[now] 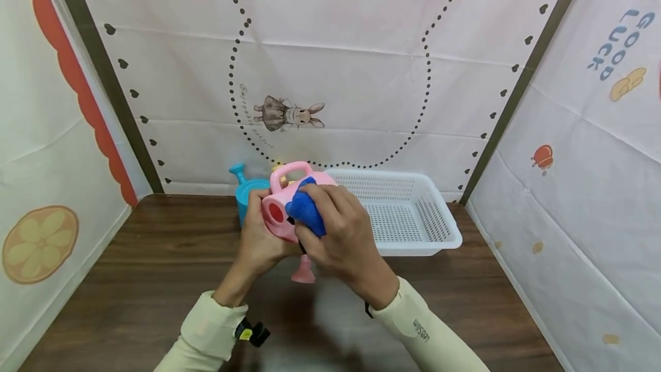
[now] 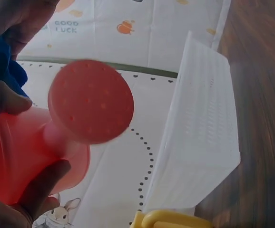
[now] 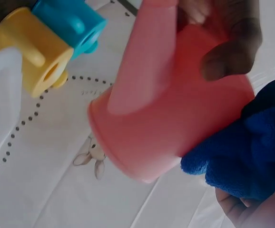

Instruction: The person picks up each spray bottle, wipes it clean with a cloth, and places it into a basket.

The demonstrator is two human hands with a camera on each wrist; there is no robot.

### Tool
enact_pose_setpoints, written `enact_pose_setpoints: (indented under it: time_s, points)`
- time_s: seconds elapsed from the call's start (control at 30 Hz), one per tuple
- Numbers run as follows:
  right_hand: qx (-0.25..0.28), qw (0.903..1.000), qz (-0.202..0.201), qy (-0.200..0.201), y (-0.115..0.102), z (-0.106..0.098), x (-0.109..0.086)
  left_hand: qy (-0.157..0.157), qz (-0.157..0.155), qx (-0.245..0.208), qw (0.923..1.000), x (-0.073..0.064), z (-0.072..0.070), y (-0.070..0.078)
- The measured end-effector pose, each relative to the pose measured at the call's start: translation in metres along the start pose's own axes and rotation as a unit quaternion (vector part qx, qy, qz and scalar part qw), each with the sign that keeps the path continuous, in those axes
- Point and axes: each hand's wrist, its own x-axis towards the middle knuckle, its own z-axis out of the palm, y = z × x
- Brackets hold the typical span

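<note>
A pink toy watering can [image 1: 279, 211] is held up off the table, tilted, its round sprinkler head [image 2: 91, 101] pointing toward the person. My left hand [image 1: 258, 240] grips the can's body from the left side. In my right hand [image 1: 343, 228] is a bunched blue cloth [image 1: 306, 211], pressed against the can near its top opening. The right wrist view shows the cloth [image 3: 247, 147] touching the pink can's wall [image 3: 175, 118]. Behind the left hand stands a blue watering can [image 1: 242, 191]; a yellow watering can [image 3: 30, 47] is beside it, mostly hidden in the head view.
A white perforated plastic basket [image 1: 436, 211] sits on the dark wooden table [image 1: 170, 257], right of the hands and near the back wall. Printed white cloth walls [image 1: 330, 73] enclose the table at the back and both sides.
</note>
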Motion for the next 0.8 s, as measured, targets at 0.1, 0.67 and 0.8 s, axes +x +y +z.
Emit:
enact_pose_setpoints:
  time_s: [0.1,0.67,0.8]
  points:
    - [0.006,0.9999,0.011,-0.003,0.004,-0.002,0.002,0.002,0.003,0.021,0.9998,0.0,-0.002,0.003]
    - [0.028,0.9916,0.126,-0.009,0.041,-0.001,0.0,-0.028,0.019,0.016,0.9993,-0.003,-0.003,0.008]
    - [0.045,0.9939,0.096,-0.028,0.024,0.0,-0.001,-0.05,-0.015,0.025,0.9983,-0.002,-0.002,0.006]
